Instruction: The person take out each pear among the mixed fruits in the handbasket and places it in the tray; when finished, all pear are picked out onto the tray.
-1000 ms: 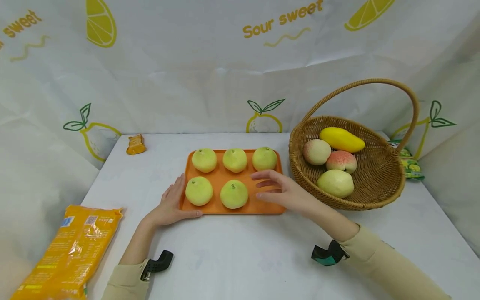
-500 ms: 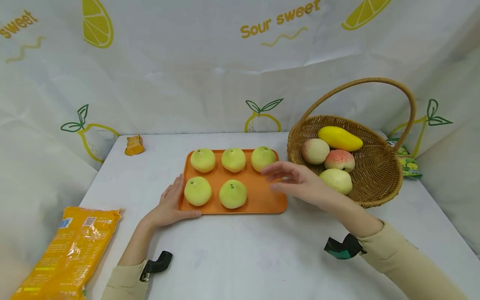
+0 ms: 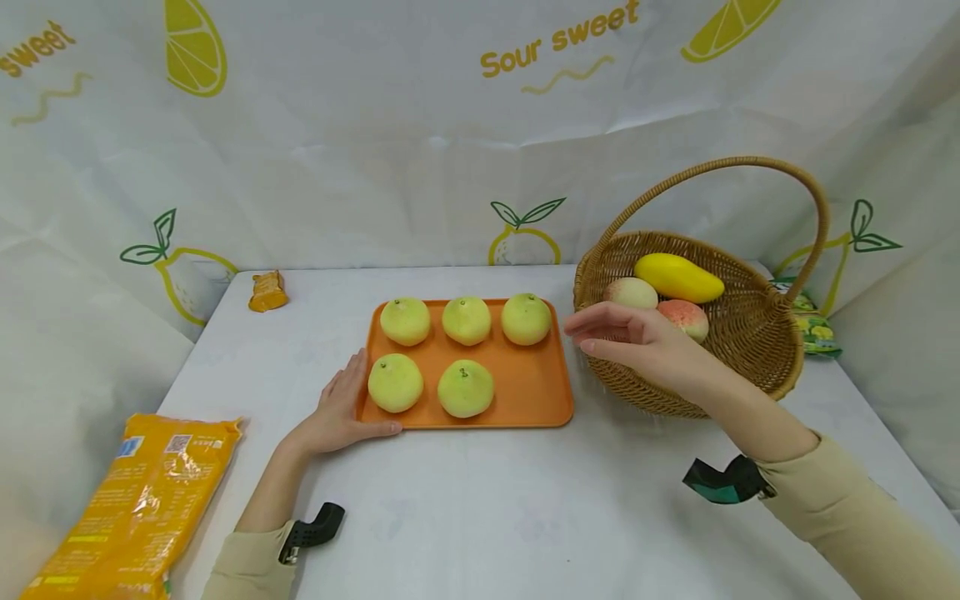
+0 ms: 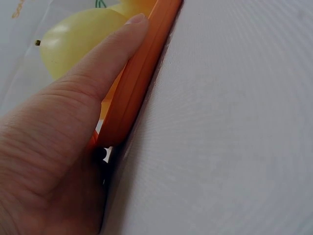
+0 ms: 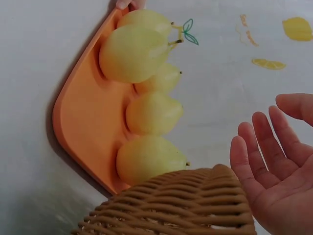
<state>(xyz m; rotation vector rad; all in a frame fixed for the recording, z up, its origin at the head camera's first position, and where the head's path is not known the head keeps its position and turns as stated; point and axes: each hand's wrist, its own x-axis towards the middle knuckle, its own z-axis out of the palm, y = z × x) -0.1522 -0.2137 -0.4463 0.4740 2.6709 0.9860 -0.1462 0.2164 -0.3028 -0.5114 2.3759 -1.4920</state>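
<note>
My left hand (image 3: 341, 412) lies along the left edge of an orange tray (image 3: 532, 383), its thumb on the front rim in the left wrist view. Several pale yellow-green fruits with short stems, pear-like from the side, sit on the tray; one front-row fruit (image 3: 466, 388) is in the middle. Over the near left side of a wicker basket (image 3: 757, 375) hovers my right hand (image 3: 652, 342), holding nothing. Its fingers are apart and slightly bent in the right wrist view. Inside the basket lie a yellow mango (image 3: 678, 277), a pinkish peach (image 3: 684, 318) and a paler peach (image 3: 630, 292), partly behind the hand.
The basket's tall handle (image 3: 813, 192) arches above it. A large orange packet (image 3: 142, 500) lies at the left. A small orange packet (image 3: 268, 292) sits at the back left, and a green packet (image 3: 816, 325) is partly hidden behind the basket.
My right hand has moved right, from above the tray to over the basket's left side, now covering the pale yellow-green fruit in it. The left hand stays at the tray.
</note>
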